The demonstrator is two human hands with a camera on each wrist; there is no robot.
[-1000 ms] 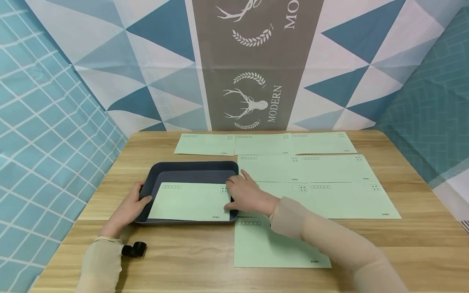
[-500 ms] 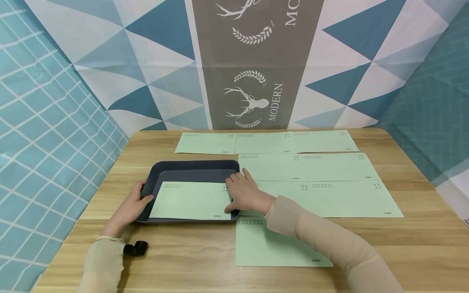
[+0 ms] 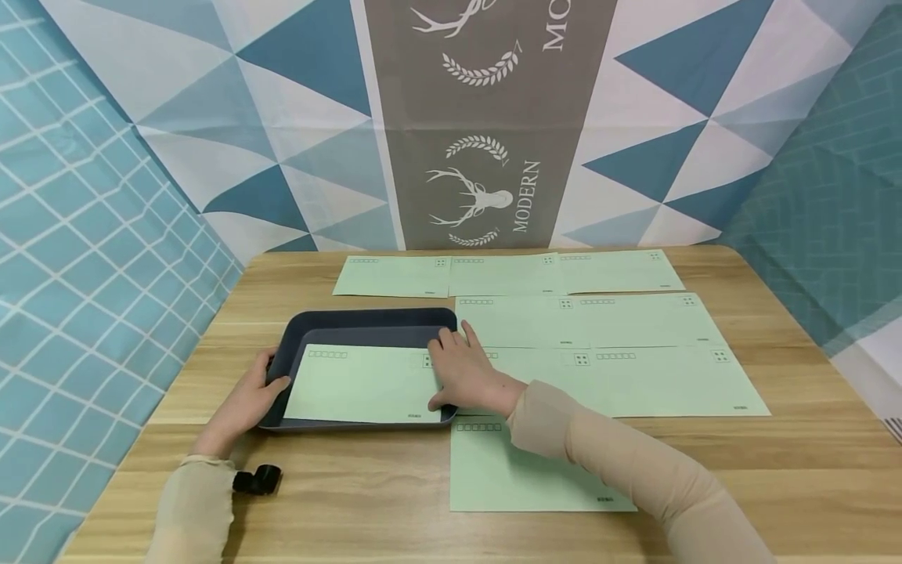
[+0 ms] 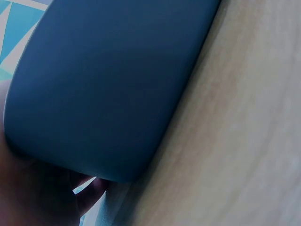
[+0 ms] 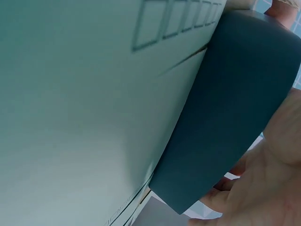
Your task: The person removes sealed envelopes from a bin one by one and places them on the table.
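Observation:
A dark blue-grey tray (image 3: 373,318) stands at the left of the table, with a pale green envelope (image 3: 362,384) in its front part. My left hand (image 3: 239,403) holds the tray's left wall, thumb over the rim; the left wrist view shows fingers (image 4: 91,194) beyond the tray wall. Over the tray's right end, my right hand (image 3: 468,380) holds the envelope's right edge between thumb and fingers. In the right wrist view the tray wall (image 5: 230,113) partly hides those fingers, so their exact contact is unclear.
Several green envelopes lie in rows at the back (image 3: 503,276) and right of the tray (image 3: 665,384). Another envelope (image 3: 521,470) lies nearest the front, under the right forearm. A small black device (image 3: 257,479) sits at the left cuff. Patterned cloth hangs behind the table.
The envelope's far edge has shifted slightly back and up relative to the tray. Both hands stay at the tray's ends, and the tray has hardly moved.

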